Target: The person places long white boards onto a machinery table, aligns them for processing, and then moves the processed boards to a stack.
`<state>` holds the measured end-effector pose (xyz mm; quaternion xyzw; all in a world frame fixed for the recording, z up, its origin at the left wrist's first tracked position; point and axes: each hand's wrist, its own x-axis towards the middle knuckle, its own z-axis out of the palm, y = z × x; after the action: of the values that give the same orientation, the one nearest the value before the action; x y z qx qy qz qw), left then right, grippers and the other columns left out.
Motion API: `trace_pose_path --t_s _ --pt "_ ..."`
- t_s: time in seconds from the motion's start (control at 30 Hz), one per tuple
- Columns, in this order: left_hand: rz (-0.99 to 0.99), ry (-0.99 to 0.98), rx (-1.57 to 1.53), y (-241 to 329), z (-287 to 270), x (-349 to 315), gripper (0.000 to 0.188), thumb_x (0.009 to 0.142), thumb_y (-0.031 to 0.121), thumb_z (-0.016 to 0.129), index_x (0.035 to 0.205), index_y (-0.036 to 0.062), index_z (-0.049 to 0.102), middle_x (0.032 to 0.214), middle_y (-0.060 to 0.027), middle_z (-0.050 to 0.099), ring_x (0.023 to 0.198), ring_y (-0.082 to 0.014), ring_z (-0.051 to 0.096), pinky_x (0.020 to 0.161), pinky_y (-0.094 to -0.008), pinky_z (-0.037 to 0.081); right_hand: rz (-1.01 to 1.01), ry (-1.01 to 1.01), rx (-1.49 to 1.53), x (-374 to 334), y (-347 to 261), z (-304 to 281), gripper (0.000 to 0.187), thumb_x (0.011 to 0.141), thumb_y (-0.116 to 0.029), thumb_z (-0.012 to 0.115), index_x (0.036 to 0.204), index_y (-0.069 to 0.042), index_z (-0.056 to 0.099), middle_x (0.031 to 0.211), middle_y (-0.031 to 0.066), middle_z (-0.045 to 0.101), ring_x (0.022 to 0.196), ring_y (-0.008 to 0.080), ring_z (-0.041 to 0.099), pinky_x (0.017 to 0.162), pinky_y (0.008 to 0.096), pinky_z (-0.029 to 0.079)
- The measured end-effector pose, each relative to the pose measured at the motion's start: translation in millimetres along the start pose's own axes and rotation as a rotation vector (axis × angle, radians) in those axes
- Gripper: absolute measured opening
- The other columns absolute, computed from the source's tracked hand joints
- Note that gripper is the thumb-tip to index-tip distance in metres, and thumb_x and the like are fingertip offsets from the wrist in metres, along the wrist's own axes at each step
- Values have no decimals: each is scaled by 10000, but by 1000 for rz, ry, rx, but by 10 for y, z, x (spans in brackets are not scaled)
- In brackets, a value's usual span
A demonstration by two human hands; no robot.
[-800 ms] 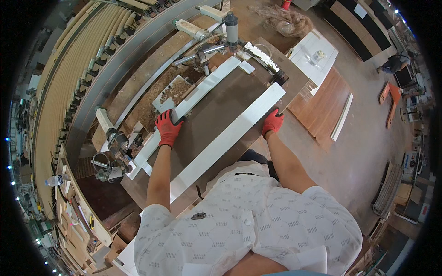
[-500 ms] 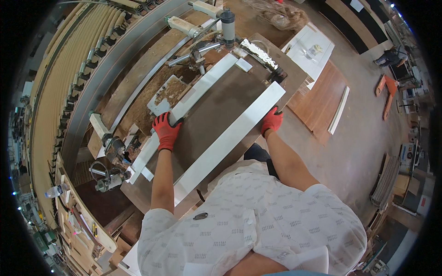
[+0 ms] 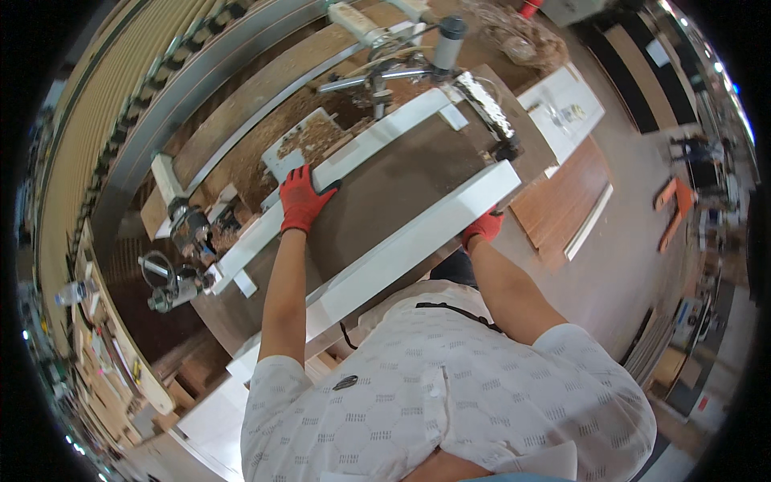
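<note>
Well, right hand touches board; bottle contents unclear

The near white board has tilted, now covering more of the right hand.

- Right hand: partly behind the white board, fingertips mostly hidden, grip unclear.
- Left hand: covers a stretch of the white strip; finger undersides hidden, hold unclear.
- Left forearm: blocks part of the board's near end.
- Shirt: cut off by lower edge.
- Rollers: run out at top left.
- Red item: cropped at top, kind unclear.
- Jar: hazy, contents unreadable.
- Bottle: blurred.
- Distant person: too small, action unclear.
</note>
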<state>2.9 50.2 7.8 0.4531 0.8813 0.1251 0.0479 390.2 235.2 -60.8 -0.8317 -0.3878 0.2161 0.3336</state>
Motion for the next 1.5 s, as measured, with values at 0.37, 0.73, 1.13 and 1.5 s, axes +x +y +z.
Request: trace_pose_path --t_s 0.37,0.73,1.13,1.5 --pt "-64 -130 -2 -49 -203 -114 932 650 746 696 1275 65 574 1093 -156 670 979 -320 666 834 -434 520 448 -712 504 120 134 -74 429 905 -349 629 1251 -99 583 1201 79 654 1034 274 636 878 423 524" --pt "-98 -221 -5 -15 -113 -1 949 680 763 660 1338 94 523 1168 -142 642 1054 -310 636 884 -419 470 409 -682 432 228 100 -43 394 903 -332 632 1242 -134 596 1204 46 654 1036 244 638 870 412 542" --pt "-105 -282 14 -56 -169 29 966 669 785 653 1327 92 509 1176 -137 630 1092 -307 614 924 -437 452 448 -631 507 183 104 -149 274 881 -267 656 1120 -132 657 1109 38 691 918 238 678 744 413 595" --pt "-106 -257 12 -49 -167 -7 994 671 791 641 1375 104 496 1194 -135 627 1083 -295 622 922 -413 454 437 -637 440 196 41 -146 281 892 -279 651 1137 -142 647 1124 28 687 950 228 672 771 397 589"
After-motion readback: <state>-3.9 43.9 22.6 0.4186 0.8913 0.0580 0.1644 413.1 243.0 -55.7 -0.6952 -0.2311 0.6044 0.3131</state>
